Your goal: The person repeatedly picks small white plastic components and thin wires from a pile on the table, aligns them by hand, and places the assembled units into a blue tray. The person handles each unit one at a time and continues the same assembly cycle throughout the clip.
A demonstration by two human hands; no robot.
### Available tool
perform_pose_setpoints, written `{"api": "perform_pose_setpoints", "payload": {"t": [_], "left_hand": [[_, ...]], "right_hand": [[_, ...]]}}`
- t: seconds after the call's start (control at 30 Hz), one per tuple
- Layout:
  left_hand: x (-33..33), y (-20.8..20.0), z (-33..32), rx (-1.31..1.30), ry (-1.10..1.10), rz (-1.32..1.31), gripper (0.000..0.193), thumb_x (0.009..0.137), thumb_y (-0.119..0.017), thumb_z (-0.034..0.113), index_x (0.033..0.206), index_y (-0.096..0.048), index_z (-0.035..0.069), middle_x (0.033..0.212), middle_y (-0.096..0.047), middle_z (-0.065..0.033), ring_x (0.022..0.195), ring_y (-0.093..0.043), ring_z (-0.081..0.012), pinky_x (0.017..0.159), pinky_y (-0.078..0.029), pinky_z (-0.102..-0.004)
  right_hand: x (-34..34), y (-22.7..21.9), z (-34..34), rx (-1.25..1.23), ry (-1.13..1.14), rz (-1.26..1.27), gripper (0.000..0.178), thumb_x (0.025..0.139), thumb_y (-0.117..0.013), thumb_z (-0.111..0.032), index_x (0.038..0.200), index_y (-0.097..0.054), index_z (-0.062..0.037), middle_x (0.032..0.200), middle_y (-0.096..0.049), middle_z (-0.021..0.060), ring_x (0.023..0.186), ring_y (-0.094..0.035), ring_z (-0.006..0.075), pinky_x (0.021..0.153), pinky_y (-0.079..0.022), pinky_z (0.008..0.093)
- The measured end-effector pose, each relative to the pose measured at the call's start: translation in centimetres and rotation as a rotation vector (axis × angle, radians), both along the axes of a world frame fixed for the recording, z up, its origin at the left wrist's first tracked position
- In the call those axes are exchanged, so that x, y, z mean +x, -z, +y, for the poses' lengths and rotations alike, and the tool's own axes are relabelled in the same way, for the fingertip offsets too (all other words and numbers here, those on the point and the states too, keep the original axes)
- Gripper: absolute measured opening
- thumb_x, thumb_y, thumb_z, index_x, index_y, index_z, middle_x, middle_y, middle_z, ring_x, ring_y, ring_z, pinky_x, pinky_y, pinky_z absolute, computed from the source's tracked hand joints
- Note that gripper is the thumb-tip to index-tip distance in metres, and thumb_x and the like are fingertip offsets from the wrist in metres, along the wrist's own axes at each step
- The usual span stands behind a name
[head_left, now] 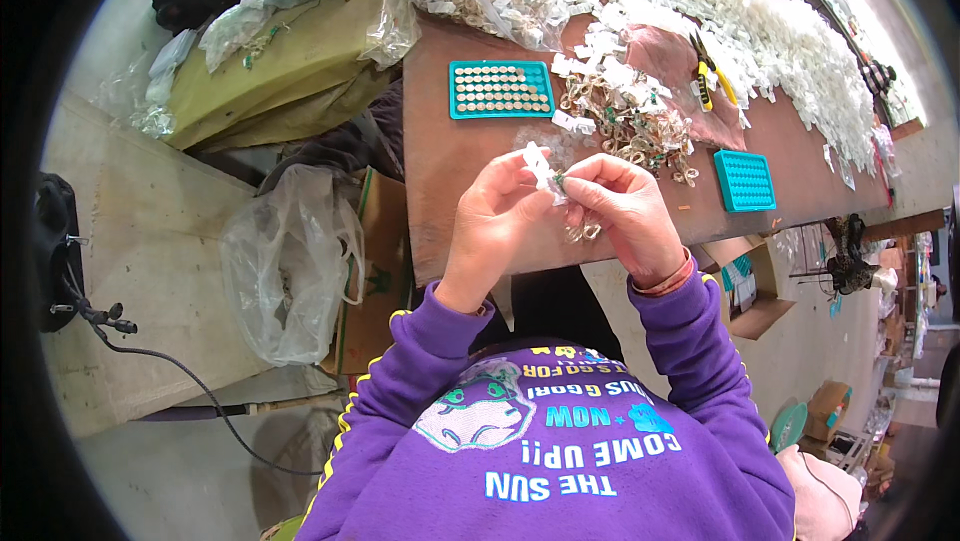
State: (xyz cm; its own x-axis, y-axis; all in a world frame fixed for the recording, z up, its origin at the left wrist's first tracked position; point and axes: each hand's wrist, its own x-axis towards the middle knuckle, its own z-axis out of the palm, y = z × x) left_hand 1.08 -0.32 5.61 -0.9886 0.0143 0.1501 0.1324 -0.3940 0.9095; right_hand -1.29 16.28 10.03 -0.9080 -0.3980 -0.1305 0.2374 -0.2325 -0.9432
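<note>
Both hands meet over the table's near edge. My left hand (492, 223) pinches a small white tag (537, 163) between thumb and fingers. Close against it, my right hand (628, 213) is closed on a braided cord with a bit of green at its top. Pale loops of this cord (580, 229) dangle below the fingers. Where the cord joins the tag is partly hidden by the fingertips. Just beyond lies a pile of similar looped cords (640, 121), reddish and beige, with white tags among them.
A teal tray (500, 113) of round metallic pieces sits beyond my left hand. Another teal tray (745, 181) with hollows lies to the right. Yellow-handled pliers (705, 86) rest on pinkish cloth. White tags (730, 31) heap at the back. A plastic bag (290, 271) hangs left.
</note>
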Motion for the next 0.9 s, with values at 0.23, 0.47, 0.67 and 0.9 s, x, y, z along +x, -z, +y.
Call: {"api": "perform_pose_setpoints", "payload": {"t": [0.23, 0.47, 0.67, 0.9], "left_hand": [[0.1, 0.0, -0.3, 0.052, 0.031, -0.049, 0.021, 0.084, -0.069, 0.002, 0.100, -0.056, 0.002, 0.094, -0.064, -0.0042, 0.090, -0.060, -0.0103, 0.082, -0.048, -0.0238], [0.4, -0.4, -1.7, 0.042, 0.355, -0.036, 0.020, 0.083, -0.069, -0.001, 0.097, -0.056, 0.003, 0.088, -0.063, -0.0025, 0.082, -0.060, -0.0070, 0.075, -0.048, -0.0206], [0.9, -0.3, -0.9, 0.199, 0.321, -0.062, 0.015, 0.086, -0.066, -0.001, 0.096, -0.056, 0.002, 0.089, -0.065, -0.0053, 0.080, -0.062, -0.0090, 0.072, -0.051, -0.0230], [1.1, 0.3, 0.3, -0.049, -0.178, 0.007, 0.012, 0.084, -0.069, 0.001, 0.092, -0.060, -0.001, 0.088, -0.069, -0.0071, 0.080, -0.065, -0.0103, 0.069, -0.053, -0.0234]], "right_hand": [[0.5, -0.5, 0.0, 0.174, -0.027, 0.049, 0.016, 0.087, -0.069, -0.013, 0.093, -0.067, 0.0017, 0.081, -0.067, 0.0045, 0.066, -0.059, 0.0062, 0.060, -0.047, 0.0194], [0.2, -0.4, 1.6, 0.077, -0.308, -0.212, 0.016, 0.083, -0.072, -0.013, 0.092, -0.063, -0.0039, 0.083, -0.063, 0.0009, 0.073, -0.061, 0.0069, 0.065, -0.053, 0.0226], [1.2, 1.9, 0.7, -0.094, -0.189, -0.304, 0.015, 0.088, -0.068, -0.018, 0.091, -0.060, -0.0056, 0.084, -0.062, 0.0005, 0.075, -0.062, 0.0078, 0.067, -0.053, 0.0229], [2.7, 1.3, -0.2, 0.333, 0.074, 0.282, 0.016, 0.087, -0.068, -0.012, 0.094, -0.063, 0.0011, 0.085, -0.066, 0.0038, 0.078, -0.061, 0.0079, 0.068, -0.047, 0.0211]]}}
